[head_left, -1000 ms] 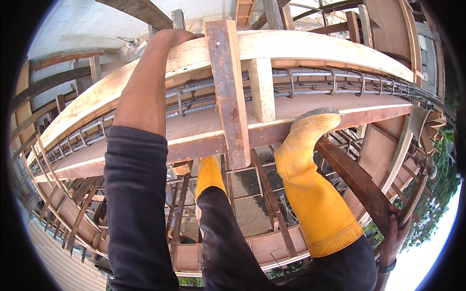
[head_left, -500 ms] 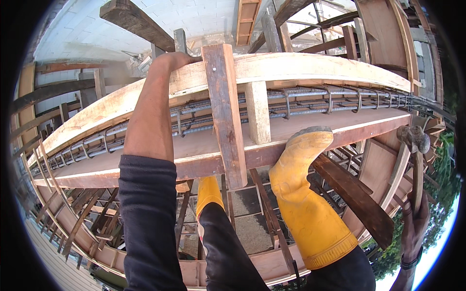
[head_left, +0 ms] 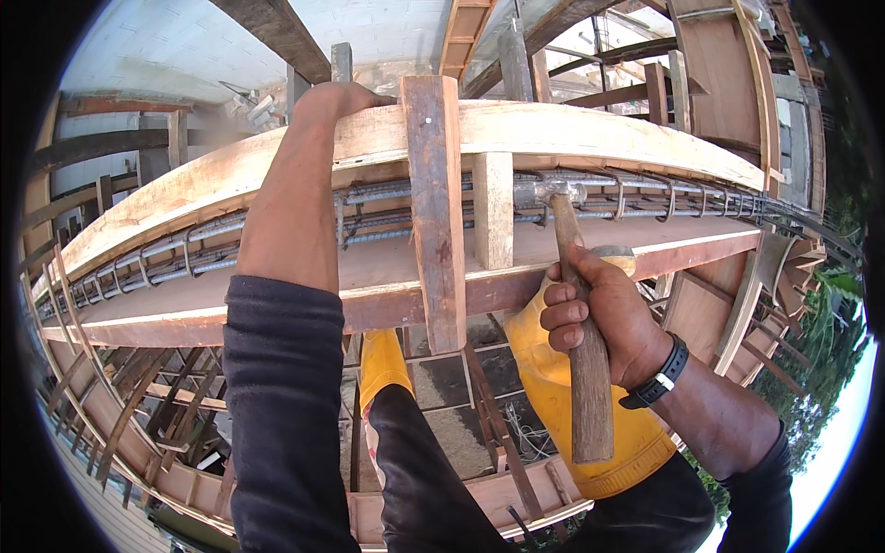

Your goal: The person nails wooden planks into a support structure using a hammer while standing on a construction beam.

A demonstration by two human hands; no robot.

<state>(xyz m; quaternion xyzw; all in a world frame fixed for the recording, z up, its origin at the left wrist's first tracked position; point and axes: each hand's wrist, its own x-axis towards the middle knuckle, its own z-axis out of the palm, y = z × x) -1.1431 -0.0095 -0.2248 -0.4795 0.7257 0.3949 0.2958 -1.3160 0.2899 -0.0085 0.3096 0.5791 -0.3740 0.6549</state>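
Observation:
My right hand (head_left: 604, 318) is closed round the wooden handle of a hammer (head_left: 593, 396). The metal hammer head lies against or very near the right side of a short upright wood block (head_left: 495, 212) set between two form boards. My left hand (head_left: 346, 98) reaches over the top of the far, pale form board (head_left: 572, 127) and grips its edge, its fingers partly hidden behind. Just right of that hand, a brown wooden crosspiece (head_left: 435, 212) spans both boards. Steel reinforcing bars (head_left: 636, 194) with bent ties run through the trough behind the block.
My yellow boots (head_left: 385, 364) stand below the near board (head_left: 396, 309), one partly behind the hammer. Timber props and open framing (head_left: 489, 405) lie beneath, with ground visible far below. A pale block wall (head_left: 387, 32) rises beyond, and more plywood forms (head_left: 714, 74) stand at right.
My right hand has swung the hammer from the far right, where it was raised, in to the wood block. My left hand keeps its hold on the far board; the view has shifted slightly.

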